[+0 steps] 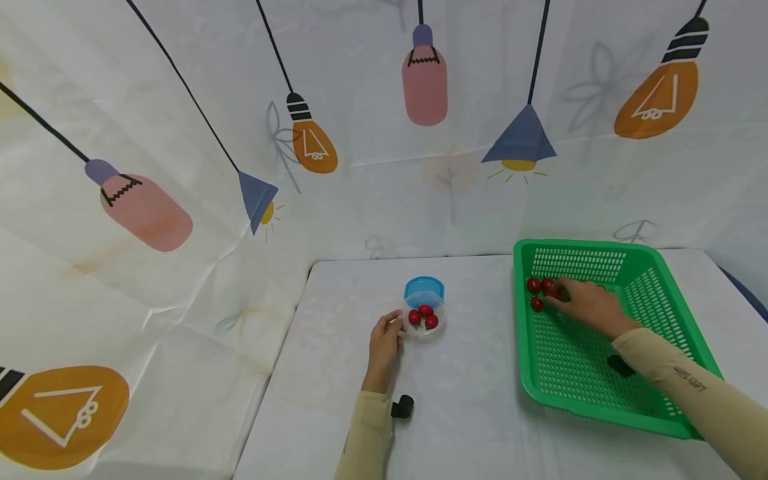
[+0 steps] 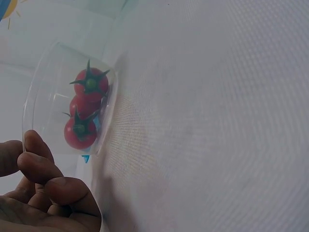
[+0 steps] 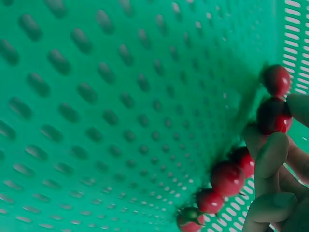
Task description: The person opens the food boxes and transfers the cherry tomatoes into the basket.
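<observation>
My left hand (image 1: 384,343) pinches the near-left rim of a small clear plastic container (image 2: 48,92) between thumb and fingers. Three red cherry tomatoes (image 2: 91,83), with green calyxes showing on two, lie inside it. A blue lid-like piece (image 1: 424,287) is right behind the container. Reaching into the green basket (image 1: 523,367), my right hand (image 1: 591,307) holds a cherry tomato (image 3: 273,115) between thumb and fingertips. Several more cherry tomatoes (image 3: 228,179) lie in a row along the basket's left wall; the hand partly hides them in the head view.
A white cloth (image 1: 468,400) covers the table beneath the container and basket. Behind and to the left hangs a white sheet (image 1: 372,200) printed with lamps. Each wrist carries a small black camera, the left one (image 1: 403,407) just above the cloth.
</observation>
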`<act>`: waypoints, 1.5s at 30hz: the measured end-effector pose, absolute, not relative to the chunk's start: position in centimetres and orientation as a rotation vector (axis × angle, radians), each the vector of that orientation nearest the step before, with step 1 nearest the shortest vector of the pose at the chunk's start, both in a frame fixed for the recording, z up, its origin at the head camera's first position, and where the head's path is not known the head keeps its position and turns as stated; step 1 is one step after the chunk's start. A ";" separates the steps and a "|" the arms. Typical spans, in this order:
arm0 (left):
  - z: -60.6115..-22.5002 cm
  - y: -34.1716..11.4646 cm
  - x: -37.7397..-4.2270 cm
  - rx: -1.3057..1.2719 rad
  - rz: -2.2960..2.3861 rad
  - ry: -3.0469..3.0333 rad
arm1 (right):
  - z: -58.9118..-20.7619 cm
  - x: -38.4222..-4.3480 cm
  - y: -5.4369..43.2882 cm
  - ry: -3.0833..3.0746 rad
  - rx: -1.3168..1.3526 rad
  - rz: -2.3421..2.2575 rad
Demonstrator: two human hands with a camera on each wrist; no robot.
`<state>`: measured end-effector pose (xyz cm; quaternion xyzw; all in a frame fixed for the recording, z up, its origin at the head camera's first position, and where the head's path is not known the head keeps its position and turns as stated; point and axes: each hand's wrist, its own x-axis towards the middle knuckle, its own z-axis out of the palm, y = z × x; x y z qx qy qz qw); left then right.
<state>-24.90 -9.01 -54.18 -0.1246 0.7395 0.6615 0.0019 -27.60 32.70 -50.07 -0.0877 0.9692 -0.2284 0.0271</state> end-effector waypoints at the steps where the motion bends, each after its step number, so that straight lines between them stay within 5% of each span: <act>1: -54.2 -9.0 -24.9 -0.395 2.076 2.317 | -50.2 -27.6 32.8 2.993 -0.267 -0.697; 25: -54.3 -9.0 -24.9 -0.412 2.074 2.305 | -49.7 -27.4 32.3 3.058 -0.247 -0.728; 45: -54.3 -9.2 -24.8 -0.383 2.074 2.309 | -43.1 -26.1 23.5 3.166 -0.499 -0.993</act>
